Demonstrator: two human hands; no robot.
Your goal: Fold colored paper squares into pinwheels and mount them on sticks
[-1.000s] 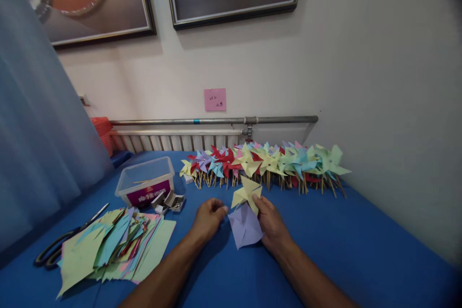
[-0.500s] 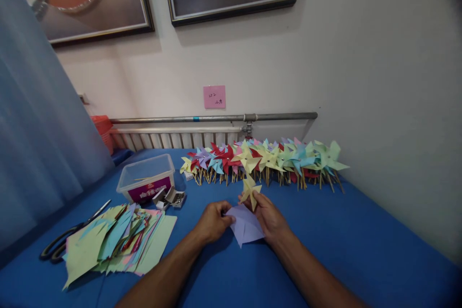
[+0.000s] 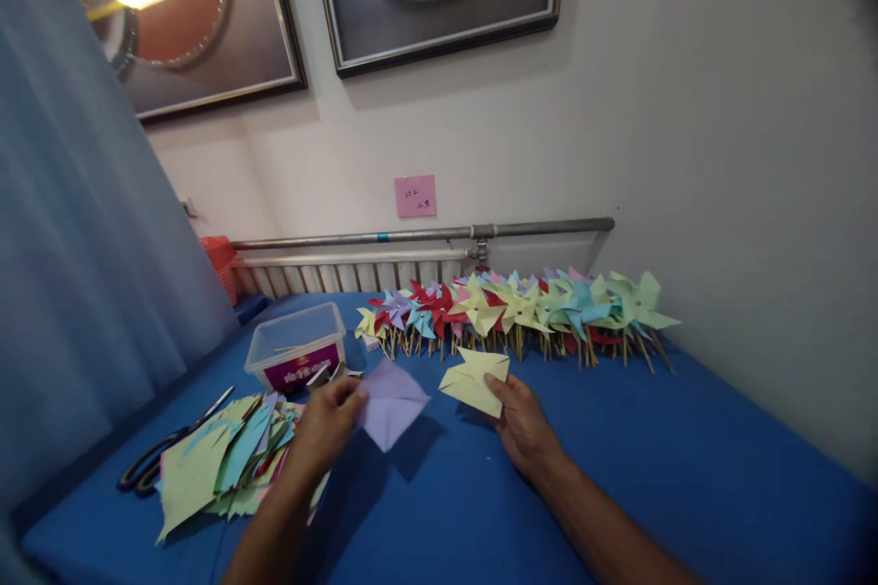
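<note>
L hand pinches the purple paper square by its left corner, fingers closed on it, sheet lifted off the blue table and tilted, casting a shadow below. R hand grips the yellow cut sheet at its lower right edge, thumb on top; sheet is up off the cloth, long axis running left-right, pointing toward the purple one. The two papers are apart w/ a gap between, purple to the left of yellow; L hand is nearer the stack of cut coloured papers, which sits just left of and below it. Scissors lie at the stack's far-left edge. Clear plastic box behind L hand: looks nearly empty, maybe one thin stick inside, can't tell more. Small metal bits beside it, blurred. Row of finished pinwheels on sticks lines the wall side, beyond both hands
</note>
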